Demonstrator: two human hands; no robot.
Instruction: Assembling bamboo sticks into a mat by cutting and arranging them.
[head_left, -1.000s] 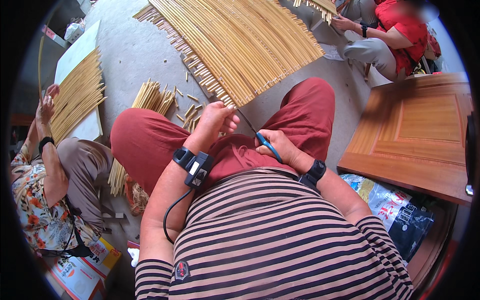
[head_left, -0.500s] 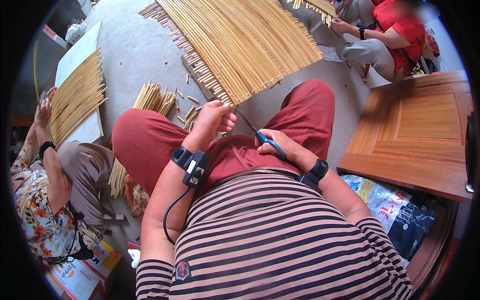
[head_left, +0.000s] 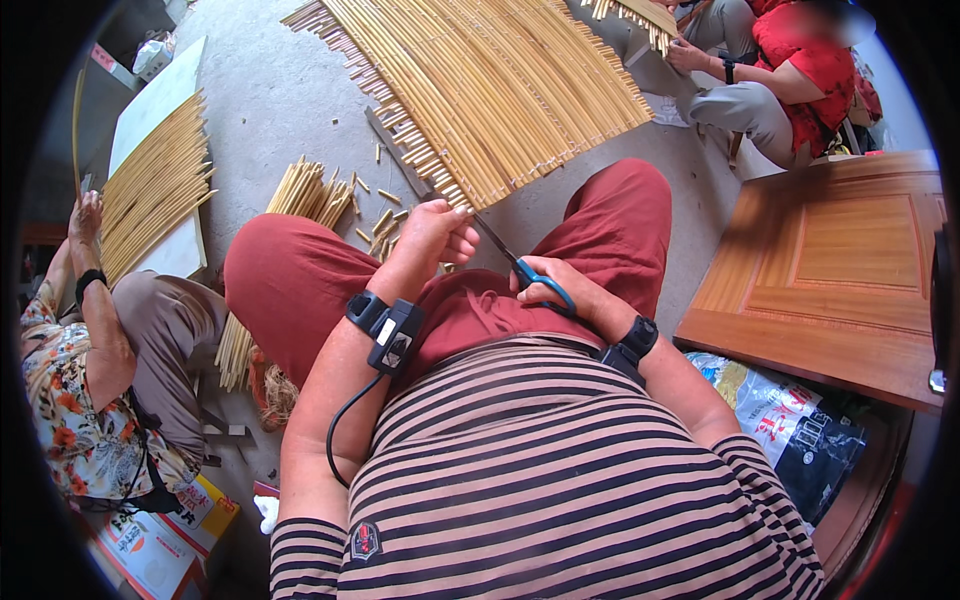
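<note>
Since the earlier frame, my left hand (head_left: 432, 232) had crept up from my knee to the near edge of the big bamboo mat (head_left: 490, 85) spread on the concrete floor (head_left: 270, 90), fingers pinched on a stick end there. My right hand (head_left: 560, 285) stayed curled through the blue handles of the scissors (head_left: 520, 265), blades barely parted and pointing at that same edge. Small cut bamboo offcuts (head_left: 380, 215) lay scattered just beside my left knee.
</note>
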